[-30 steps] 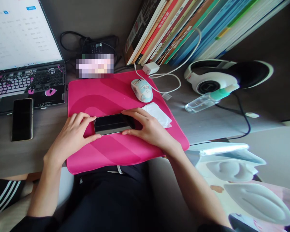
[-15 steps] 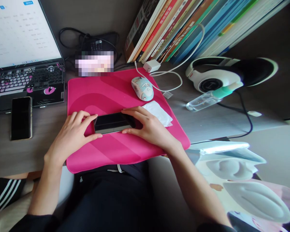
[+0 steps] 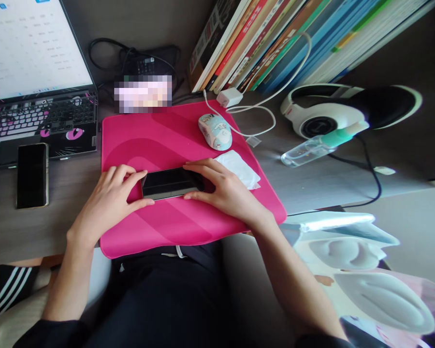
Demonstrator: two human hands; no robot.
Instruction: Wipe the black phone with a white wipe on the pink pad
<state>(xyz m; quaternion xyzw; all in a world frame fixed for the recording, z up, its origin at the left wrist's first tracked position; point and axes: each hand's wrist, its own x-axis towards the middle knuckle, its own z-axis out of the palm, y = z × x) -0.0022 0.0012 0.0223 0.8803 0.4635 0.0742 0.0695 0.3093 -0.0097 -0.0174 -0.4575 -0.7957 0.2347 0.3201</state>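
A black-screened smartphone lies sideways on the pink desk mat, its dark face upward. My left hand grips its left end, thumb on the near edge and forefinger at the far corner. At the right end, my right hand holds it between thumb and fingers, hiding that end. A folded white tissue lies just beyond my right hand. Farther back on the mat is a light blue patterned mouse.
A laptop stands at the left, with a second phone before it. Books line the back. A white charger with its cable, headphones and a clear spray bottle lie to the right.
The view has shifted very slightly. Both hands keep the same hold on the smartphone, which has not visibly moved on the mat.
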